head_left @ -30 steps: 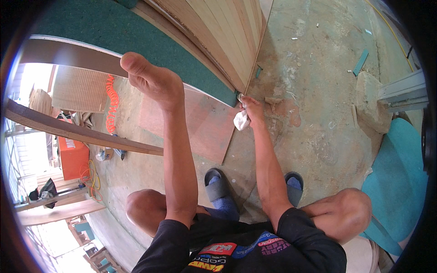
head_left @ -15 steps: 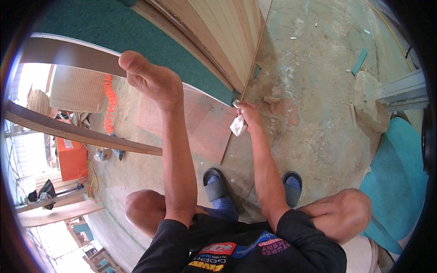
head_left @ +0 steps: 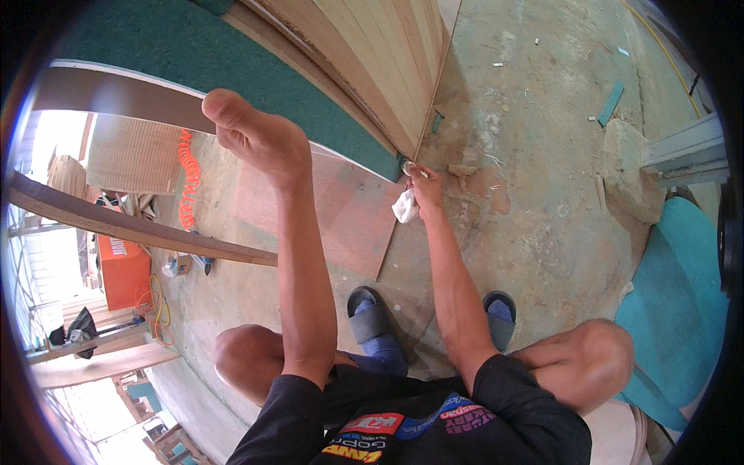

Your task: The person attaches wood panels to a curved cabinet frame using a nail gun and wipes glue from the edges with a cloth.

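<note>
A long dark green panel with a white edge runs from the upper left to the middle. My left hand is closed on its near edge with the thumb on top; the other fingers are mostly hidden. At the panel's right-hand end, my right hand pinches a crumpled white cloth. Part of the cloth hangs below the fingers, and the fingertips are at the panel's corner, beside the base of a slatted wooden piece.
A reddish board lies on the floor under the panel. A wooden bar crosses at left, near an orange box and a coiled orange hose. A teal sheet lies at right, below a post's rough base.
My right hand has moved slightly up and away with the cloth, along the panel's corner. The left hand stays in place on the panel.
</note>
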